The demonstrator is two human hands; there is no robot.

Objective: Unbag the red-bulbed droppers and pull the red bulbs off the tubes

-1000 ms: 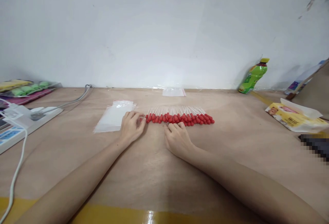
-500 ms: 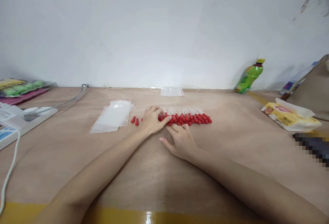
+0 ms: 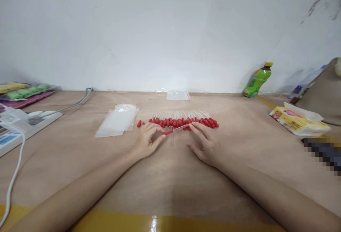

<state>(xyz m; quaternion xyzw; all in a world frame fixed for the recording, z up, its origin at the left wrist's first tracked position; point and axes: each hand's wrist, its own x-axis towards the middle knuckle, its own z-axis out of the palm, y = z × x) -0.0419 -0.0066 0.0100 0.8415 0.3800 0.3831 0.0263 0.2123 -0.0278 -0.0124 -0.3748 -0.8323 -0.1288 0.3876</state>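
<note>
My left hand (image 3: pixel 149 140) pinches the red rubber bulb of a dropper (image 3: pixel 168 132) between thumb and fingers. The dropper's clear thin tube points right and slightly up. At its far tip are the fingertips of my right hand (image 3: pixel 206 143), whose thumb is spread apart below; whether they touch the tube I cannot tell. Just behind both hands lies a row of droppers (image 3: pixel 174 122), red bulbs toward me and clear tubes toward the wall. A few clear tubes (image 3: pixel 172 140) lie on the table between my hands. Loose red bulbs (image 3: pixel 139 123) sit left of the row.
Clear zip bags (image 3: pixel 114 122) lie left of the droppers, and another bag (image 3: pixel 177 96) lies by the wall. A power strip (image 3: pixel 29 125) with cables is on the left. To the right are a green bottle (image 3: pixel 258 81), a tissue pack (image 3: pixel 298 120) and a beige bag (image 3: pixel 319 90).
My left hand has moved left and toward me from the row and now holds a dropper by its bulb. My right hand has shifted right, its fingers at the tube's tip.
</note>
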